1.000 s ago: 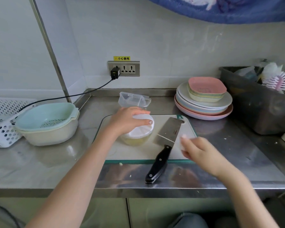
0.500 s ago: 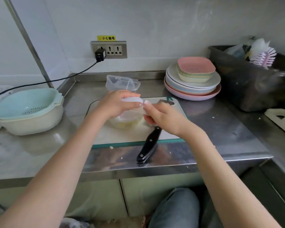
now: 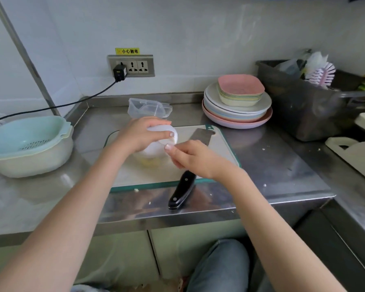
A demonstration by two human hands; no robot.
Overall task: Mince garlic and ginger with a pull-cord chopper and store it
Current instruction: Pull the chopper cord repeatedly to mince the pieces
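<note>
The pull-cord chopper, a clear cup with a white lid and pale yellow bits inside, stands on the white cutting board. My left hand grips its lid from above, and the chopper looks tilted toward the right. My right hand is just right of the lid, fingers curled and pinching the white pull handle at the lid's edge. Behind the chopper sits a clear plastic storage box with clip lid.
A cleaver lies on the board, its black handle over the front edge. A colander bowl stands at left, stacked plates at back right, a dark bin further right. A cable runs from the wall socket.
My right hand came in from the board's right side to the chopper lid and took hold of the pull handle. The left hand kept its grip on the lid.
</note>
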